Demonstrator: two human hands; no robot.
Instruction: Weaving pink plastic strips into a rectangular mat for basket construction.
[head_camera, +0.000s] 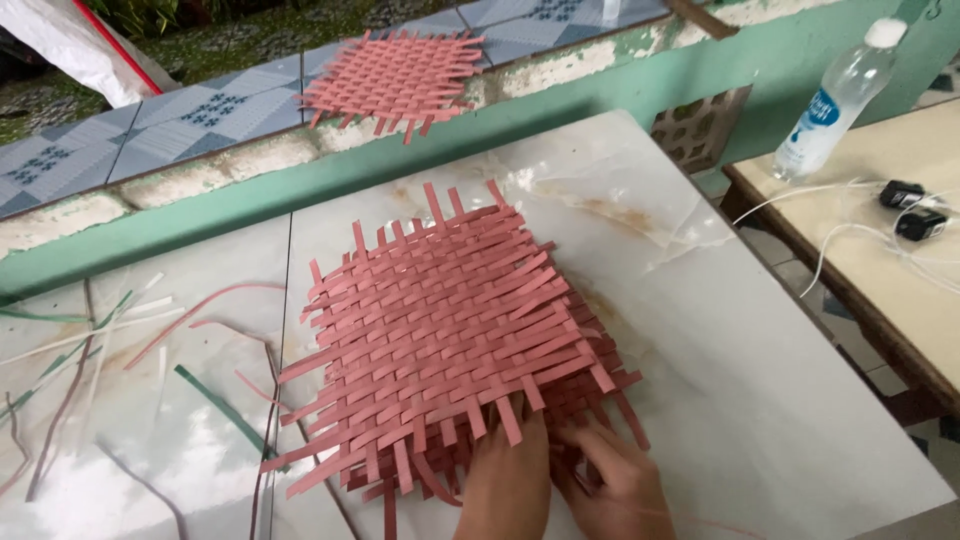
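Note:
A square mat woven from flat pink strips (440, 320) lies on the white marble-patterned table (760, 400), stacked over at least one more like it, with loose strip ends sticking out all round. My left hand (505, 480) rests on the near edge of the stack, its fingers under the top mat's strip ends. My right hand (615, 480) is beside it at the stack's near right corner, fingers pressed on the lower strips. Neither hand lifts anything clear of the table.
Another pink woven mat (395, 75) lies on the tiled ledge behind. Loose pink, green and white strips (120, 350) are scattered on the table's left. A plastic water bottle (835, 100), white cables and small black devices (910, 210) sit on a side table at right.

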